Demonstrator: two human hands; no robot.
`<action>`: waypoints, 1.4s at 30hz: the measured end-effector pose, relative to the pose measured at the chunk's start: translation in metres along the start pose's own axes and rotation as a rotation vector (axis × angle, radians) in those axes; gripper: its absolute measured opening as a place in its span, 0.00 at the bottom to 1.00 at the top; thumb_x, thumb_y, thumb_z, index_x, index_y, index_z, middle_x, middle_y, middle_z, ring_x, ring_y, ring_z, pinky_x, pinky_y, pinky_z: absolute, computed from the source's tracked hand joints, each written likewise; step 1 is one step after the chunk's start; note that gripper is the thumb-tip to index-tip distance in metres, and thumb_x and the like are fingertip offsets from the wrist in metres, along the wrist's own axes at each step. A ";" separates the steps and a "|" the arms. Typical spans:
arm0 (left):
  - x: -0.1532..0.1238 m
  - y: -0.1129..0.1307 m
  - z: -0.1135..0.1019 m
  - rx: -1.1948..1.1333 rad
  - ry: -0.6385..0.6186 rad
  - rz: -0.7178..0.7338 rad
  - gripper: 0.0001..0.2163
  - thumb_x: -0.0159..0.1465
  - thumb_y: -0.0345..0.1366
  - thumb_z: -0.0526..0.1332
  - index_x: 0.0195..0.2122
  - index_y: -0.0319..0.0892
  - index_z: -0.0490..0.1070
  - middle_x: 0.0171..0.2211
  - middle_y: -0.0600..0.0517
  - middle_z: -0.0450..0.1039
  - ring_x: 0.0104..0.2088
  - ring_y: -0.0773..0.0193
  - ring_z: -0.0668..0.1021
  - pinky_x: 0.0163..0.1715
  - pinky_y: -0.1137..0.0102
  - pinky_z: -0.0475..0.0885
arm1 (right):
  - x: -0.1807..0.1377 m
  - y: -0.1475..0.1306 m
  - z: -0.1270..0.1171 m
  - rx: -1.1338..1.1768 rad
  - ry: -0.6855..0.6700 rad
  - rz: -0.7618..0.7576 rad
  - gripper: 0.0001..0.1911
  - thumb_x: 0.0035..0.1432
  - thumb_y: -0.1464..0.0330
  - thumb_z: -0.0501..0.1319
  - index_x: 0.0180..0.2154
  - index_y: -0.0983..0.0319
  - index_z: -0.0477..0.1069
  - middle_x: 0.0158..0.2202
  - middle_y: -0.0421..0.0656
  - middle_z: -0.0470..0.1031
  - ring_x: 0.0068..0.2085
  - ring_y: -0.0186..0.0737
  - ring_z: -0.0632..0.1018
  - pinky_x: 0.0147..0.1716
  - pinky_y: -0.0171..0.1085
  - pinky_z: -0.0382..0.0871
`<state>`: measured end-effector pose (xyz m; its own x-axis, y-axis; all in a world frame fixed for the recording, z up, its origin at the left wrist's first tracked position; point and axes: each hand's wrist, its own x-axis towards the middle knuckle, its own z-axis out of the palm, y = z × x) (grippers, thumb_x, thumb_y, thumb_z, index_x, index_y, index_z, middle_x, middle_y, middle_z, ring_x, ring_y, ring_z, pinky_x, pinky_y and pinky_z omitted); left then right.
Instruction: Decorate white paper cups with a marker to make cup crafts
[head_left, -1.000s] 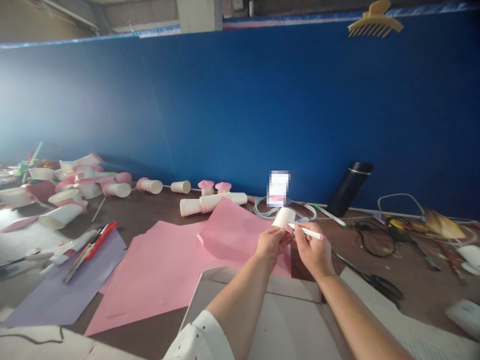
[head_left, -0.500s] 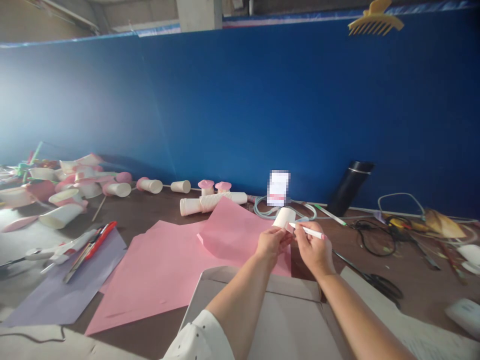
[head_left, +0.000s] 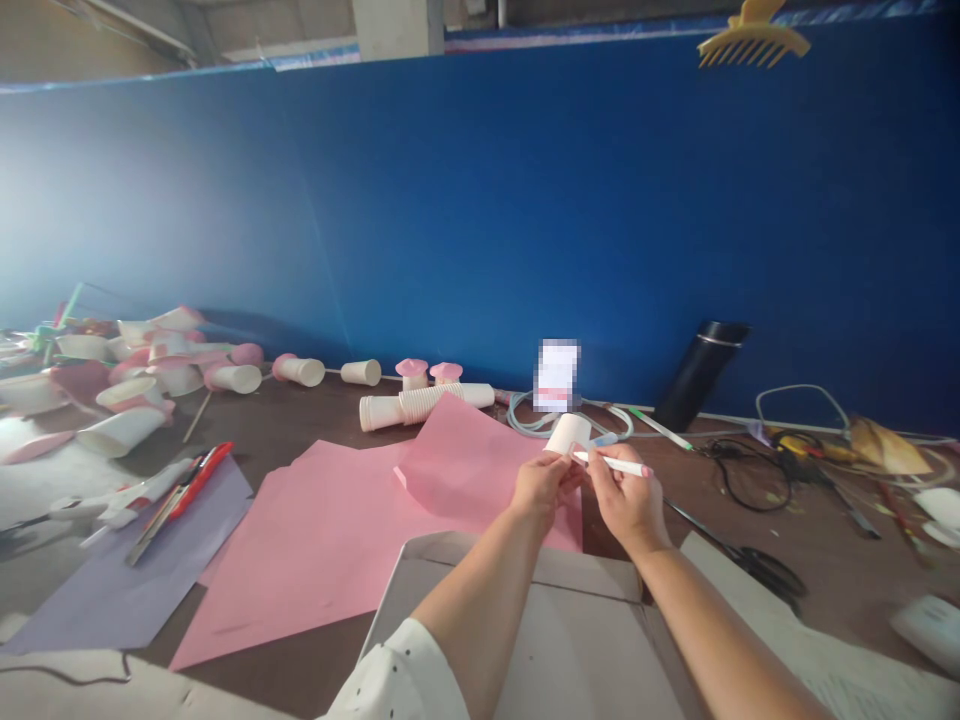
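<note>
My left hand (head_left: 541, 487) is closed around the lower part of a white paper cup (head_left: 570, 432). In my right hand (head_left: 628, 508) is a white marker pen (head_left: 619, 464) with a pink end, its tip pointing left against or very near the cup's side. My fingers hide part of the cup. A small pinkish patch shows on the cup by the tip; I cannot make out what it is. Under and left of my left hand lie sheets of pink paper (head_left: 337, 540).
Left are a red utility knife (head_left: 180, 500), purple paper (head_left: 150, 590) and a heap of white and pink cups (head_left: 172, 370). Stacked paper cups (head_left: 427, 405) lie behind. To the right are a black bottle (head_left: 701, 375), cables (head_left: 750, 475) and black scissors (head_left: 765, 575). A blurred-out phone (head_left: 556, 375) stands ahead.
The pen's tip has shifted slightly left and down along the cup. Both hands otherwise keep nearly the same place and hold.
</note>
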<state>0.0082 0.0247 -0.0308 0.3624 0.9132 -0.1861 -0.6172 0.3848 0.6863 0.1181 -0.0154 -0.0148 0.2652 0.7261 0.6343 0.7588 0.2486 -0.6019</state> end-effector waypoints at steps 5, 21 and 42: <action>0.000 0.000 0.000 -0.004 -0.002 0.022 0.07 0.54 0.32 0.67 0.25 0.33 0.72 0.24 0.48 0.72 0.28 0.67 0.76 0.46 0.67 0.71 | -0.001 -0.001 -0.001 0.009 -0.026 0.001 0.14 0.59 0.57 0.55 0.32 0.61 0.69 0.25 0.44 0.77 0.26 0.39 0.77 0.26 0.33 0.67; 0.000 0.001 0.000 0.012 0.003 0.020 0.05 0.57 0.30 0.64 0.27 0.32 0.74 0.25 0.47 0.72 0.29 0.67 0.76 0.44 0.68 0.72 | -0.001 -0.002 0.000 -0.015 -0.019 -0.015 0.13 0.59 0.58 0.56 0.32 0.60 0.69 0.25 0.43 0.77 0.26 0.39 0.77 0.26 0.33 0.67; 0.001 -0.001 0.000 0.017 0.015 0.000 0.08 0.53 0.33 0.68 0.28 0.33 0.73 0.27 0.45 0.74 0.32 0.63 0.79 0.47 0.65 0.72 | 0.001 -0.001 0.001 -0.053 0.058 -0.033 0.12 0.59 0.59 0.56 0.34 0.61 0.69 0.26 0.44 0.77 0.26 0.38 0.77 0.27 0.32 0.68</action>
<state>0.0092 0.0253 -0.0315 0.3517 0.9152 -0.1968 -0.6054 0.3827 0.6978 0.1171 -0.0143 -0.0144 0.2725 0.6795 0.6812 0.7977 0.2363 -0.5549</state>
